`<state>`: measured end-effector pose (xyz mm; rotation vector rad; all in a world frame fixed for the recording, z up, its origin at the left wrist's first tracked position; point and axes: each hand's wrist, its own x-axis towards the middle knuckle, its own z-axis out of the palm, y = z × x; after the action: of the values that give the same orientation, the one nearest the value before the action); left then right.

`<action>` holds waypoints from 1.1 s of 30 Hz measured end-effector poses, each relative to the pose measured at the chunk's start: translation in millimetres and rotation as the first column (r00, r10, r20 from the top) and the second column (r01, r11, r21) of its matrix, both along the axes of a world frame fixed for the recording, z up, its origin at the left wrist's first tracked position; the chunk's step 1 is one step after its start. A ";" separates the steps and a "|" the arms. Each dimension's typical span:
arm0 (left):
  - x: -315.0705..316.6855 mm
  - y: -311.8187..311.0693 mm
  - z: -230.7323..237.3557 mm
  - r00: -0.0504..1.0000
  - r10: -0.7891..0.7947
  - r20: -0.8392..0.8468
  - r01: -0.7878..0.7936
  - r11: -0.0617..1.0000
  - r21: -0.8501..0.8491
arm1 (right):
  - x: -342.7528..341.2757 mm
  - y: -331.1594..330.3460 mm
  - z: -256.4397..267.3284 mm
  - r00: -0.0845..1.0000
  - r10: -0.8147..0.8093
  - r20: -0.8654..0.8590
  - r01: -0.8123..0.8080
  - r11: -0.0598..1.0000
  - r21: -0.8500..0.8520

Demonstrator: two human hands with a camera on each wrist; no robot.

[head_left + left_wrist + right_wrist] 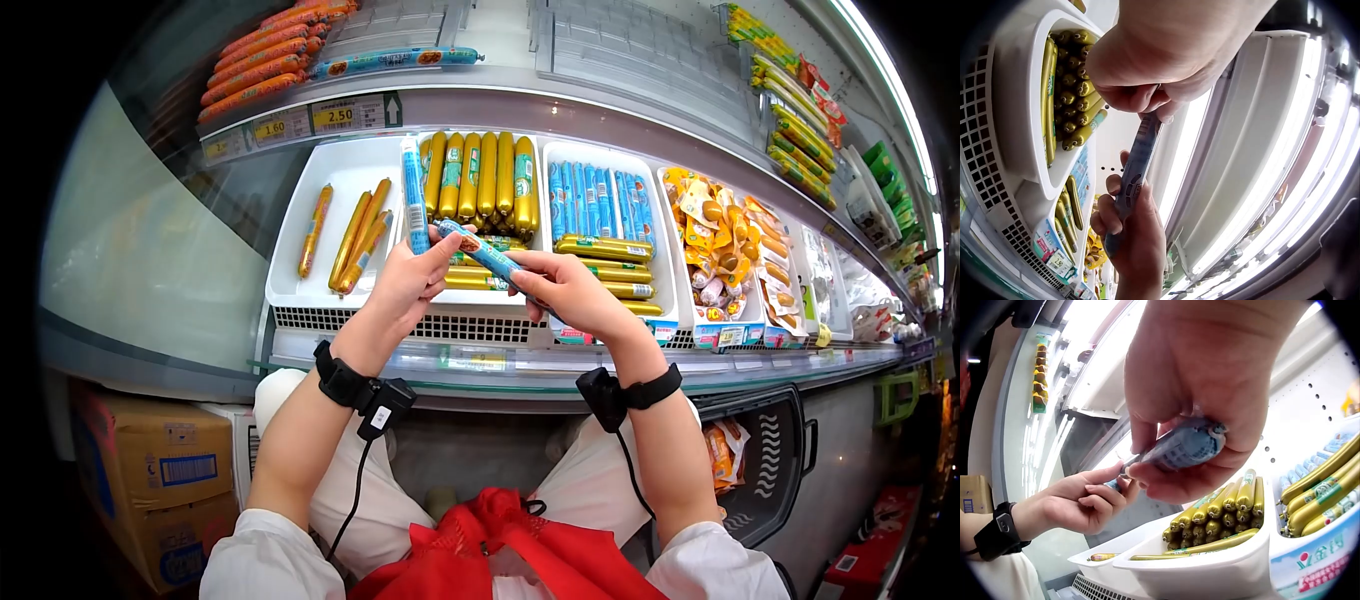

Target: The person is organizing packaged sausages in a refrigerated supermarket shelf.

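My left hand [408, 285] holds a blue-wrapped sausage [413, 190] that points up toward the shelf. The same hand's thumb and fingers touch the near end of a second blue sausage [490, 258], slanted down to the right. That second one is gripped toward its other end by my right hand [575, 292]. In the right wrist view its knotted end [1200, 444] pokes out of the right hand's grasp. Behind the hands, a white tray [1041, 106] holds gold sausages [485, 175], some stacked end-on and some laid crosswise.
To the left, a white tray [290, 240] has a few loose gold sausages. On the right stand a tray of blue sausages [590, 200] and one of orange snack packs [725, 235]. Orange sausages [260, 65] lie on the shelf above. A dark basket [770, 470] and a cardboard box [165, 480] stand below.
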<state>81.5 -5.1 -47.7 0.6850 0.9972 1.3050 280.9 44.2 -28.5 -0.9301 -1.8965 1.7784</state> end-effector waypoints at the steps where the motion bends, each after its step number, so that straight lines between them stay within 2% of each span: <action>1: -0.3 -0.5 0.5 1.000 0.022 -0.008 -0.022 0.999 0.035 | 1.1 0.6 2.9 1.000 -0.006 -0.002 0.006 1.000 0.009; 4: 0.4 0.8 8.6 0.990 0.137 0.041 -0.140 0.987 0.080 | 9.2 4.7 4.2 0.998 -0.057 0.015 0.056 0.995 0.078; 6: -6.6 3.5 6.3 0.986 0.139 0.093 -0.150 0.981 0.119 | 16.1 3.8 11.0 0.992 -0.127 0.022 0.121 0.976 0.180; 8: -6.0 -0.9 8.5 0.987 0.124 0.105 -0.135 0.986 0.101 | 24.8 3.3 13.3 0.973 -0.231 -0.005 0.227 0.949 0.217; 12: -4.6 -5.1 -7.8 0.974 0.064 0.216 -0.068 0.998 0.014 | 45.6 -2.9 39.4 0.942 -0.329 -0.061 0.327 0.869 0.370; 14: -1.4 -6.0 -13.0 0.934 0.170 0.315 -0.141 0.984 -0.112 | 44.6 1.0 54.4 0.903 -0.316 -0.290 0.399 0.866 0.301; 16: -3.1 -2.4 -21.2 0.858 0.216 0.467 -0.119 0.966 -0.228 | 26.6 7.6 87.7 0.893 -0.230 -0.388 0.377 0.853 0.362; 18: -3.7 -0.9 -25.2 0.815 0.211 0.539 -0.089 0.966 -0.242 | -0.9 24.8 121.4 0.935 -0.165 -0.315 0.317 0.789 0.526; 20: -2.0 -3.0 -19.9 0.830 0.200 0.521 -0.093 0.970 -0.224 | -37.6 47.2 146.7 0.965 -0.148 -0.219 0.262 0.639 0.723; 22: -1.9 -4.9 -14.9 0.864 0.180 0.471 -0.095 0.976 -0.198 | -66.8 77.4 158.5 0.985 -0.165 -0.045 0.133 0.570 0.811; 24: -3.9 -5.8 -12.9 0.879 0.176 0.442 -0.099 0.977 -0.191 | -93.3 103.3 158.5 0.987 -0.159 -0.013 0.103 0.572 0.814; 28: -6.3 -6.9 -12.9 0.820 0.166 0.548 -0.064 0.978 -0.199 | -118.4 128.9 152.9 0.980 -0.181 0.086 0.033 0.571 0.820; 29: -6.5 -9.2 -10.6 0.808 0.145 0.571 -0.041 0.981 -0.190 | -121.7 128.2 152.4 0.966 -0.228 0.122 0.017 0.527 0.850; 33: -2.1 -18.3 3.5 0.822 0.104 0.560 -0.011 0.986 -0.167 | -135.9 128.5 148.5 0.949 -0.266 0.170 -0.006 0.521 0.854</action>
<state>79.4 -23.4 -44.2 0.1168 0.6178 1.3535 145.0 172.7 120.0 -0.8960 -2.3864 0.4224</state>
